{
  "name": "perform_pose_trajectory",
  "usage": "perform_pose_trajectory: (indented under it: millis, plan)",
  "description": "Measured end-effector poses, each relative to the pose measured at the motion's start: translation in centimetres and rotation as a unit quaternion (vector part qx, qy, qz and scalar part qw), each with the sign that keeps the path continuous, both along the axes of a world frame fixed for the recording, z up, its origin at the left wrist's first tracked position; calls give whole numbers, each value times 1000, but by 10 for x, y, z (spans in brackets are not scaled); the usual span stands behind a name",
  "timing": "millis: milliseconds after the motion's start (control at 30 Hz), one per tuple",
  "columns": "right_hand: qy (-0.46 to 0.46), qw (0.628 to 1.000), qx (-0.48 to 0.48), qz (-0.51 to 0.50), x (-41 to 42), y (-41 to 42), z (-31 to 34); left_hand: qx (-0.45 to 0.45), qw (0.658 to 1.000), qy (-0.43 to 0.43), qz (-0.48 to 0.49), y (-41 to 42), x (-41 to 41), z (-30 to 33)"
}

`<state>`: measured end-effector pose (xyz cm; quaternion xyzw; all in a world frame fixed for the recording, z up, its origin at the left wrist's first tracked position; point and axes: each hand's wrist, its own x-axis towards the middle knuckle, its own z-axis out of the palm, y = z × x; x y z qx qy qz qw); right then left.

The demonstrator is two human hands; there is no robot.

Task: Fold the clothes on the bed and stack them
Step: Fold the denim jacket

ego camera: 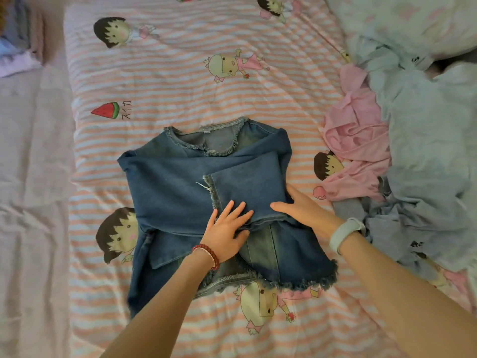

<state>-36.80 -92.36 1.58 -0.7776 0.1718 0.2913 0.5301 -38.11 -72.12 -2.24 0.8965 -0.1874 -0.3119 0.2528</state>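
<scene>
A blue denim jacket (180, 182) with frayed edges lies flat in the middle of the striped cartoon bedsheet (180, 81), collar away from me, both sleeves folded across its front. My left hand (227, 228) lies flat, fingers spread, on the lower edge of the folded sleeve. My right hand (302, 210) rests at the sleeve's right end with its fingers tucked at the fold. A crumpled pink garment (358, 140) and pale blue clothes (426, 161) are heaped at the right.
A pale blue pillow or quilt (413, 21) fills the top right corner. A lilac blanket (28, 177) runs down the left side, with a blurred stack of folded fabric (15, 45) at the top left.
</scene>
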Motion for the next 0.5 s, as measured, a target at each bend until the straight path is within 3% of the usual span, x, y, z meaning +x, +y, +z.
perform_pose_trajectory:
  millis: [33, 67, 133, 233, 300, 367, 433, 500]
  plan:
    - [-17, 1000, 16, 11, 4, 6, 10, -102, 988, 55, 105, 6, 3, 9]
    - [-33, 998, 36, 26, 9, 15, 21, -197, 950, 105, 220, 15, 6, 19]
    - [-74, 993, 69, 65, 18, 43, 45, -319, 838, 185, 403, 43, 12, 40]
    - [-146, 974, 72, 156, 29, 108, 60, -410, 688, 268, 536, 99, 12, 53]
    - [-131, 966, 75, 210, 27, 156, 56, -442, 630, 280, 574, 135, 7, 54]
    - [-74, 962, 92, 247, 18, 192, 45, -443, 609, 285, 592, 156, 1, 56]
    - [-39, 960, 71, 267, 5, 205, 32, -407, 629, 291, 595, 165, -4, 55]
    - [-74, 968, 33, 236, -9, 202, 20, -347, 666, 284, 595, 165, -4, 50]
